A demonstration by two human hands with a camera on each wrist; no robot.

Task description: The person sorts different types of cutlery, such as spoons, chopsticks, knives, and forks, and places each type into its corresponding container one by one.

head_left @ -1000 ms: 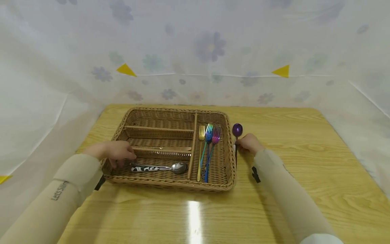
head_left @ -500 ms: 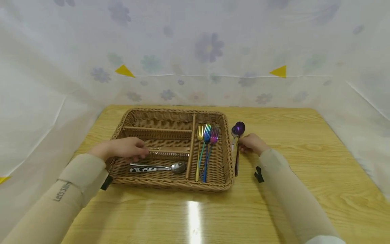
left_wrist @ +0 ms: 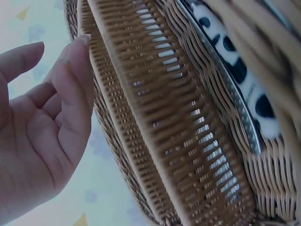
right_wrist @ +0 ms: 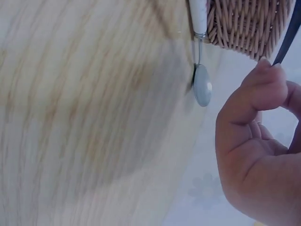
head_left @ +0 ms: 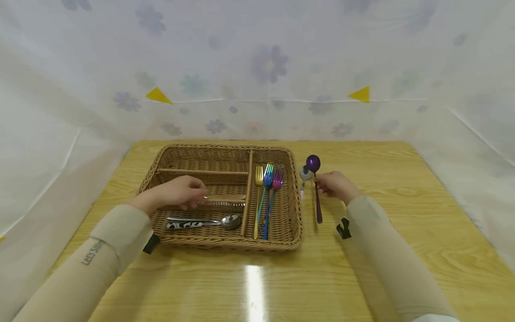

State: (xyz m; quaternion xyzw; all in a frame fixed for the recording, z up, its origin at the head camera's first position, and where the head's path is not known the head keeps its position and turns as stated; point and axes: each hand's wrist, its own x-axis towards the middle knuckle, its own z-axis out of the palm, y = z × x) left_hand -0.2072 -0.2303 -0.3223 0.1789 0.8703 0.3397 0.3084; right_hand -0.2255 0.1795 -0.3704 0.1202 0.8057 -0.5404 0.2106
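My right hand (head_left: 335,185) pinches a purple spoon (head_left: 313,163) by its handle, bowl pointing away, just right of the wicker cutlery basket (head_left: 225,243). In the right wrist view, thumb and fingertip meet on the dark handle (right_wrist: 289,35). A silver spoon with a white handle (head_left: 306,173) lies between that hand and the basket. My left hand (head_left: 177,192) hovers over the basket's left side; in the left wrist view, its thumb stands apart from loosely bent fingers, with nothing between them. Below it are a spoon (head_left: 230,222) and a black-and-white patterned handle (left_wrist: 256,89).
A gold fork (head_left: 256,205), a rainbow-blue fork (head_left: 268,179) and a purple-pink fork (head_left: 277,181) lie in the right compartment. A gold-coloured knife (head_left: 227,197) lies in a left compartment. Flowered white sheeting (head_left: 257,116) stands around the wooden table (head_left: 193,286).
The purple spoon has moved right, away from the basket, in my right hand, uncovering the silver spoon beside it. My left hand has moved right over the basket from its left edge.
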